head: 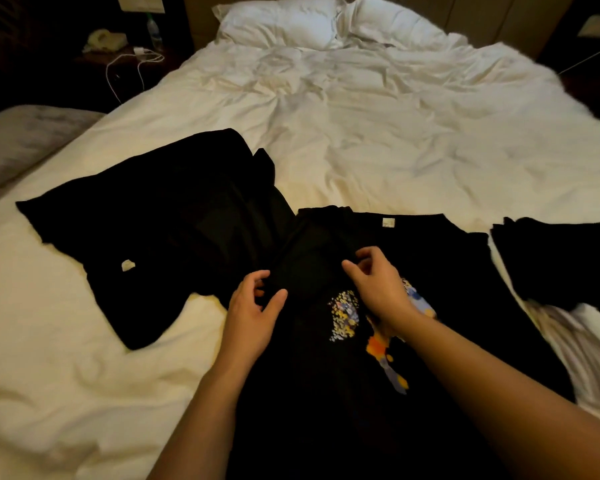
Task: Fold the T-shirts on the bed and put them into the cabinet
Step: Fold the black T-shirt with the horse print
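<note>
Left hand (253, 306) and right hand (378, 282) both have fingers curled into the printed black T-shirt (465, 289), which overlaps the plain black T-shirt (153, 220) left of it, so honestly lifting now could drag that one along too.
</note>
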`<state>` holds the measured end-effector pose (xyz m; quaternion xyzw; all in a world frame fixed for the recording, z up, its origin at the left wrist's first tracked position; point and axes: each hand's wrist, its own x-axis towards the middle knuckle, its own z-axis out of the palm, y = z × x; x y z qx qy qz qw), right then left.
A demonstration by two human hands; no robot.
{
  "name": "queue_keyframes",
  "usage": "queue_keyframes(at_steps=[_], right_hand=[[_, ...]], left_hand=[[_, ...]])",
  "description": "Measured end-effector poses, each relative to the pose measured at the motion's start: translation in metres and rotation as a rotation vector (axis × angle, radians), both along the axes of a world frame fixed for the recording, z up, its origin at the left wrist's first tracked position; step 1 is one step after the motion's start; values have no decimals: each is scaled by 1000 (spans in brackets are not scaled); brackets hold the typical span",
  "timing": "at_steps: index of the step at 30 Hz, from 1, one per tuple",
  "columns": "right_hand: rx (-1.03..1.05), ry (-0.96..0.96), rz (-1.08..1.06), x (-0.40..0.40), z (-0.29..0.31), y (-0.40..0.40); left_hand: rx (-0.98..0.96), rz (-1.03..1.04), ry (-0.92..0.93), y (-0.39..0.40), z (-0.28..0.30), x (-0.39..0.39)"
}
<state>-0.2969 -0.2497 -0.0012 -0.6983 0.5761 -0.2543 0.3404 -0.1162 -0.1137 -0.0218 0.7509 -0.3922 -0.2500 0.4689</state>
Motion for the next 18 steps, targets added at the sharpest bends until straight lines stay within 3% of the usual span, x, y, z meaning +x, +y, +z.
queue_keyframes(at_steps=[3,12,18], right_hand=[[-20,38,19,-35,-1,37],[-188,207,139,-93,7,128],[-151,349,216,-131,-4,182]], left_hand=[[40,-72,-55,19,2,-10],[162,-318,-541,97,1,-66],[189,-431,-699,151,-4,-93]])
